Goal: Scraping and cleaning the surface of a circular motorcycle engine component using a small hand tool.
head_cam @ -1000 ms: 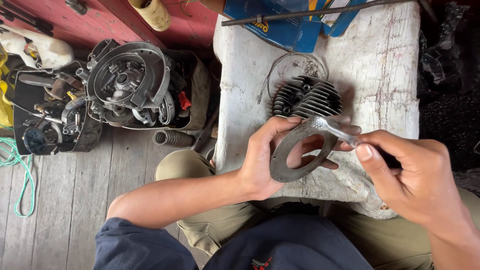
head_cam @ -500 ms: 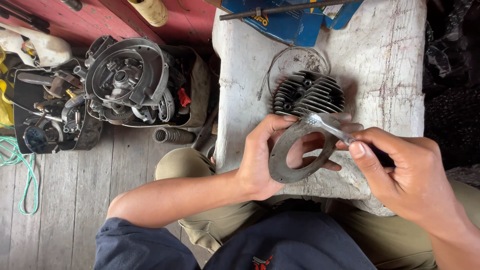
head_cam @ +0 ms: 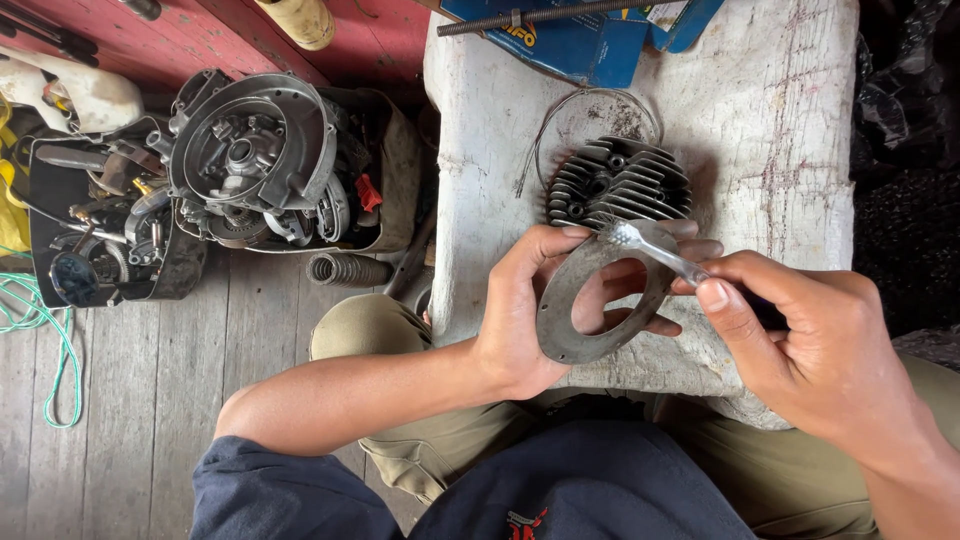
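Left hand (head_cam: pixel 520 320) clamped on grey ring (head_cam: pixel 575 318), held above white block (head_cam: pixel 480 150). Right hand (head_cam: pixel 810 345) pinched on brush (head_cam: pixel 650 247), bristles touching ring's top edge. Finned cylinder (head_cam: pixel 618 182) just behind.

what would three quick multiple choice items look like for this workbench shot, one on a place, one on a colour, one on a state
1. Where does the finned cylinder head lie?
A. on the white block
B. on the wooden floor
C. in the black tray

2. What colour is the cord on the floor at far left?
A. red
B. green
C. white

3. How is the grey ring gasket held?
A. flat on the block, untouched
B. hanging from a hook
C. gripped in the left hand while the right hand puts a small brush to its rim

Answers: 1 A, it sits on the white block behind the hands; 2 B, the loops are green; 3 C, left fingers wrap the ring and the bristles meet its top edge.
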